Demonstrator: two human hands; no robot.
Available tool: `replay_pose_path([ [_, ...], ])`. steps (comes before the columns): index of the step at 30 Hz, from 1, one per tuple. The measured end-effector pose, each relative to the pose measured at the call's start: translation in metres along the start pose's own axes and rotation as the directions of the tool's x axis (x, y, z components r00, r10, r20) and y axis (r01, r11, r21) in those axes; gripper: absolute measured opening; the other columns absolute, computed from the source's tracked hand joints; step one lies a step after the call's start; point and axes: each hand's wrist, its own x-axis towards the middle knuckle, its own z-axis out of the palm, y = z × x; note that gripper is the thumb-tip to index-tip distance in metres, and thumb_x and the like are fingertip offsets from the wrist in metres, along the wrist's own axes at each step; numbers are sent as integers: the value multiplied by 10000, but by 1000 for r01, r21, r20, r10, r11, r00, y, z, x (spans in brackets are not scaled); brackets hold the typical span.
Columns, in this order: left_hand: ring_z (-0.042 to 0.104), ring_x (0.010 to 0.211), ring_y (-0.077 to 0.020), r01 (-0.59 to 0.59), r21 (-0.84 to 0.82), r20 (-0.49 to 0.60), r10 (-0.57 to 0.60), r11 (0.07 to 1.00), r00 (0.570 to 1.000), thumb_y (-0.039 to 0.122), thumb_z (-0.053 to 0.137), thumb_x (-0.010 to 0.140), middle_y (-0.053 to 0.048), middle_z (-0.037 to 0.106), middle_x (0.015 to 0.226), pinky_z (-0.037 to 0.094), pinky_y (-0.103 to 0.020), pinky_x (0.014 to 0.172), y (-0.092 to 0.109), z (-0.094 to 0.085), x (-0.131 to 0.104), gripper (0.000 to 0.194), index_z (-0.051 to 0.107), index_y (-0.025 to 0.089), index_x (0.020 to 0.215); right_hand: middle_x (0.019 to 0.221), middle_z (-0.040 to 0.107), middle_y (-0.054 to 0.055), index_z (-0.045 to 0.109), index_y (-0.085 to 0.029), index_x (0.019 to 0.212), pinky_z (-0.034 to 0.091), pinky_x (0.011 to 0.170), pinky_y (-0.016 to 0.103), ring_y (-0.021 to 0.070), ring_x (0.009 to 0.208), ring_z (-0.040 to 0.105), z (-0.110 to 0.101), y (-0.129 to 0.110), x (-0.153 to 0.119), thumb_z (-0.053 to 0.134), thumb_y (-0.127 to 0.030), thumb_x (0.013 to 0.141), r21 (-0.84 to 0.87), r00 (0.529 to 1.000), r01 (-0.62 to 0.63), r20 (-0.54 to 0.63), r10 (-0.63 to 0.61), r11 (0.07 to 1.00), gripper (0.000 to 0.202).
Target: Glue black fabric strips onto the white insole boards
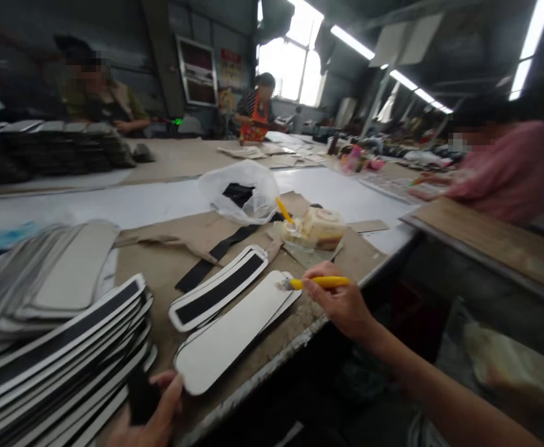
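My right hand (344,310) is closed round a yellow-handled brush (332,282), its bristles at the far end of a pale, rounded flat piece (235,332). Another such piece shows from beneath it. At the bottom left my left hand (163,406) pinches a short black strip (141,397), near the pale piece's near end. Just beyond lie white-edged pieces (218,288) with a black band along the middle. A cut-open plastic container (321,230) with yellowish contents stands past the brush, and a second yellow handle (284,210) sticks up at its left.
Stacks of black-banded pieces (62,360) and plain pale pieces (71,267) fill the left side. A plastic bag (241,192) with black material and a long black strip (216,257) lie farther back. The table edge (272,366) runs along my right. Several people sit around the tables.
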Motion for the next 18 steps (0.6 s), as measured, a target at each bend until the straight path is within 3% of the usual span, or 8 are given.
replay_pose_path([
  [4,471,485,-135,116,-87,-7,-117,989,993,577,707,588,20,535,553,386,-265,462,-13,-13,-21,496,643,148,831,804,580,36,619,-195,820,449,733,318,181,768,560,11,4,-2,560,-307,864,26,995,-38,94,36,999,134],
  [9,429,487,-128,163,-206,13,-164,965,986,583,727,516,30,499,523,324,-251,457,-9,-5,-19,519,634,144,778,761,577,32,601,-189,803,467,639,294,166,684,566,38,0,-13,548,-329,871,173,974,-144,199,109,974,165],
  [13,412,507,-117,198,-215,42,-194,956,980,543,731,539,35,499,535,307,-240,473,-16,-3,-16,500,618,143,816,789,586,43,615,-183,796,457,719,317,182,755,571,38,14,-4,549,-305,869,18,993,-33,117,31,999,156],
  [18,399,479,-109,270,-192,51,-265,944,963,552,735,536,56,486,511,311,-238,452,-17,-6,-14,514,606,160,842,816,586,48,615,-191,831,445,757,327,188,787,563,11,27,9,549,-269,867,-144,997,72,4,-72,987,108],
])
